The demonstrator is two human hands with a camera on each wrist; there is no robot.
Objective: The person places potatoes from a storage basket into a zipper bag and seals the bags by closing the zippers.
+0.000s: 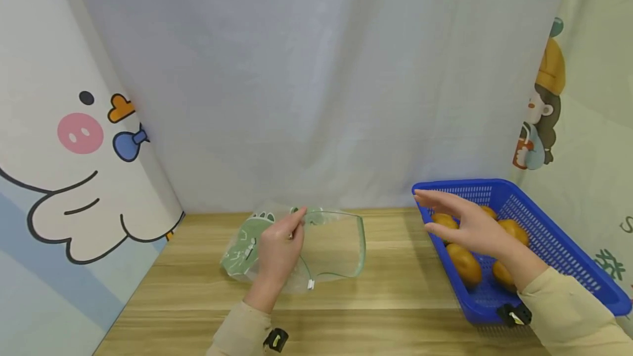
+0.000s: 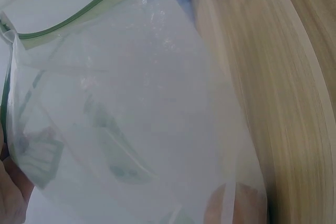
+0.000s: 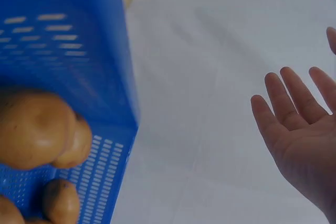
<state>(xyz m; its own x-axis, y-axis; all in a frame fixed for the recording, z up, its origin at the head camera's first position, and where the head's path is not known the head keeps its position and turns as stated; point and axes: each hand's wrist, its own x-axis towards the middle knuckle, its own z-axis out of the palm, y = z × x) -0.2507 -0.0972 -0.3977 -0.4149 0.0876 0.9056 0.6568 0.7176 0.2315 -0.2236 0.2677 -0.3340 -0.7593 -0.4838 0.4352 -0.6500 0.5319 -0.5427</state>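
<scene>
Holding a clear plastic zip bag with green print over the pale wood-grain surface, your left grip has curled fingers, while your right grip, spread and grasping nothing, hovers by the blue perforated plastic basket of round orange fruits at right.

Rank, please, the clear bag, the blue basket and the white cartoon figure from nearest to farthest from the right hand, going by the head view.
1. Blue basket: on the right, overlapped in view by the right hand.
2. Clear bag: off to the right hand's left, held by the left hand.
3. White cartoon figure: at the far left.
</scene>
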